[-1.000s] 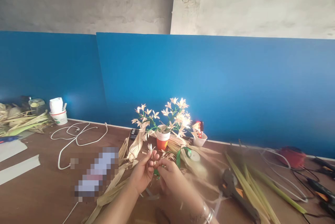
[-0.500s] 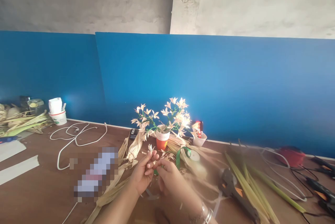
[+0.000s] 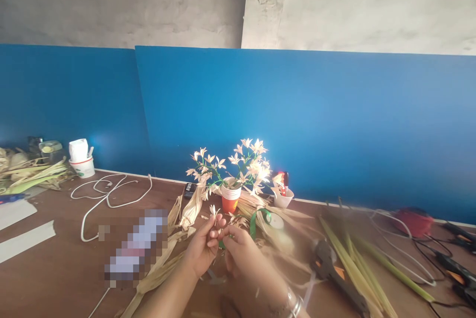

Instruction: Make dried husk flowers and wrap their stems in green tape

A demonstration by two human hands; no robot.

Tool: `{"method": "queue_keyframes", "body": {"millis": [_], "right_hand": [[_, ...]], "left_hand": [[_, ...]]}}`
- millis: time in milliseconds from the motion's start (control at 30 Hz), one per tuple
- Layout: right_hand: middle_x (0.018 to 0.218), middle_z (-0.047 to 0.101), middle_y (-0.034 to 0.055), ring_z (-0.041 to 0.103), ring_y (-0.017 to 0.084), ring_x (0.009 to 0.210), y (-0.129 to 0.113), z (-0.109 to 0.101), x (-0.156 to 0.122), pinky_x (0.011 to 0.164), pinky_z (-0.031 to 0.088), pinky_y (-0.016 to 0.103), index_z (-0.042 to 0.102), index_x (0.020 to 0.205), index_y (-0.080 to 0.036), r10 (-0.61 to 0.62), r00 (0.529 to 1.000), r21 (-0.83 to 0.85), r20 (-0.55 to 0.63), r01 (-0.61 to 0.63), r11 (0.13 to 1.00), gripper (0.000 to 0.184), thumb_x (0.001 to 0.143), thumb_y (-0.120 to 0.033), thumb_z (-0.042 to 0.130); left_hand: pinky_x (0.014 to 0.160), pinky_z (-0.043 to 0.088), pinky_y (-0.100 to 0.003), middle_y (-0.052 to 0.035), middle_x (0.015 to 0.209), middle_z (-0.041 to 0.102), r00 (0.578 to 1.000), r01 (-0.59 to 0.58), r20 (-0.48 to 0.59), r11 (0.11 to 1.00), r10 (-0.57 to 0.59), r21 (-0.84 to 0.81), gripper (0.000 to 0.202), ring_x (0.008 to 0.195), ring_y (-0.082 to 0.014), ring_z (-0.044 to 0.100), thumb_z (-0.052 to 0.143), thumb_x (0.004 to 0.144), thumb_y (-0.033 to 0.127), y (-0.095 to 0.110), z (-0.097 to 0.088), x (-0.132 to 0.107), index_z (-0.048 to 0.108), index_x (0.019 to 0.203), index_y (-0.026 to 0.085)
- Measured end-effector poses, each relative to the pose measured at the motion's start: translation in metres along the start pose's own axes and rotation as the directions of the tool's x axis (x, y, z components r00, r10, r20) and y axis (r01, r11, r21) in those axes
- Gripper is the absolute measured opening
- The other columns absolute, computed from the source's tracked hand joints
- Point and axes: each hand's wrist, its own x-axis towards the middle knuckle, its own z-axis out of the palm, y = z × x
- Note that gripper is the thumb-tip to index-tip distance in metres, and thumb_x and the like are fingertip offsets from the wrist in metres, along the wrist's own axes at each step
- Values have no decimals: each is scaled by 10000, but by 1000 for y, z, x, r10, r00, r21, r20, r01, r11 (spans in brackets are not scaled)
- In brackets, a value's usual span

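Head view: the left hand (image 3: pixel 202 252) has its thumb and forefinger clamped on the base of a small pale husk flower (image 3: pixel 214 211), whose narrow petals stand up just beyond the fingertips. The right hand (image 3: pixel 241 250) meets it closely, its fingertips drawn together beside a green strip (image 3: pixel 221 245); what lies between them is hidden.

The flower is probably very light, with dry, papery petals that may crease or split under pressure. The best hold is likely low, at the gathered base, with the petal tips left free. The strip looks thin and pliable, and is perhaps easiest to guide by pinching it flat near the base.

Beyond both hands, a stack of paper cups (image 3: pixel 231 201) carries a spray of similar flowers (image 3: pixel 256 166) on green stems. Just beyond the right hand, a green ribbon (image 3: pixel 254 223) curls beside a white roll (image 3: pixel 275 221). Dried corn husks (image 3: pixel 193 209) lie on the worktop (image 3: pixel 70 278) beyond the left hand, and a hot-glue gun (image 3: pixel 329 268) rests to the right of the right hand.
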Motion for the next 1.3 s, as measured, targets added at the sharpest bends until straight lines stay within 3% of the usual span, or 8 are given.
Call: {"method": "queue_keyframes", "body": {"millis": [200,500,633,733,1000,1300], "right_hand": [[311,421,-112,335,69,244,7,0,3,291,211,152,570,827,-202,-48,998,10,-28,48,999,165,803,-226,408],[329,442,-102,341,72,237,0,1,1,268,232,151,558,845,-185,0,1000,-9,8,0,1000,186,823,-272,395],[438,548,-70,366,63,254,5,5,3,270,259,153,544,828,-177,-84,996,28,5,84,996,175,811,-241,383],[407,519,-74,368,67,253,8,9,5,276,255,154,523,779,-180,-85,996,25,-6,85,996,152,803,-213,377],[366,449,-87,374,71,278,11,13,6,289,260,151,533,765,-179,-87,995,69,-56,91,993,186,833,-250,376],[382,471,-85,377,69,270,10,11,5,286,277,149,534,793,-176,-93,995,25,-27,94,995,180,829,-251,375]], "left_hand": [[265,335,-63,-82,745,657,1000,9,-2,1000,-9,9,228,364,7,491,405,958,161,0,-1,0,600,927,48],[261,311,-60,-77,740,663,999,-36,-11,998,37,49,215,360,11,466,433,944,144,-2,-1,2,621,878,62],[241,238,-65,-58,728,678,995,-94,-20,983,99,154,198,283,38,335,474,929,166,-7,-5,3,640,871,77],[245,225,-77,-40,718,695,990,-117,-47,960,134,255,180,247,48,223,546,897,244,-10,-10,7,656,878,103],[268,235,-94,-21,686,692,976,-159,-90,931,198,329,227,269,22,277,630,831,330,-14,-7,6,651,901,115],[266,202,-95,-80,812,729,982,-145,-73,944,174,297,265,266,36,227,586,866,309,-10,-5,4,650,1015,99]]}}
